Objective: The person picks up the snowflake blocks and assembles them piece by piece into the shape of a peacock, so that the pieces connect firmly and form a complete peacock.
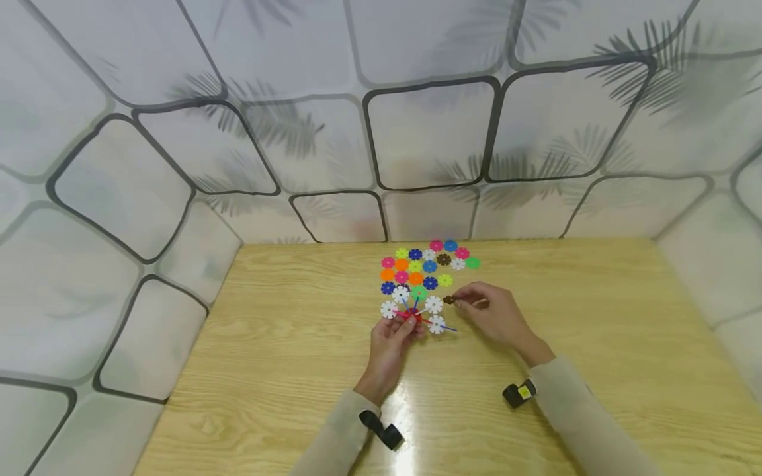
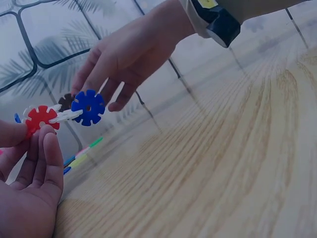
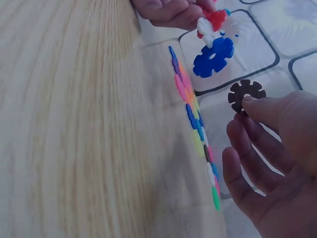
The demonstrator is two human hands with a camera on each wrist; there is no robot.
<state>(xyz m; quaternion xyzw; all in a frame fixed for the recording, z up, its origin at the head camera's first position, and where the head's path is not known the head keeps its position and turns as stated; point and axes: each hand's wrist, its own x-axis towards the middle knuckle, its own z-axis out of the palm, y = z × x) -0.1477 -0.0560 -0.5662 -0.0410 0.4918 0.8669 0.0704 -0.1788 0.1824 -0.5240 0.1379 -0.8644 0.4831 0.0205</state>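
Observation:
My left hand (image 1: 389, 345) pinches the red notched disc (image 2: 42, 119) at the centre of a joined cluster. White notched discs (image 1: 389, 309) stick out around that centre, and blue ones show edge-on as thin lines in the head view. One blue disc (image 2: 89, 108) faces the left wrist camera, fixed to a white disc. Between thumb and fingertips, my right hand (image 1: 493, 316) holds a brown notched disc (image 3: 238, 99). The brown disc is just right of the cluster and apart from it; the other right fingers are loosely bent in the right wrist view.
Beyond the cluster, several loose discs lie flat in rows on the wooden table (image 1: 286, 344), among them an orange disc (image 1: 387, 274), a dark blue disc (image 1: 430, 283) and a green disc (image 1: 472, 263). A patterned cloth wall (image 1: 434, 139) rises behind the table's far edge.

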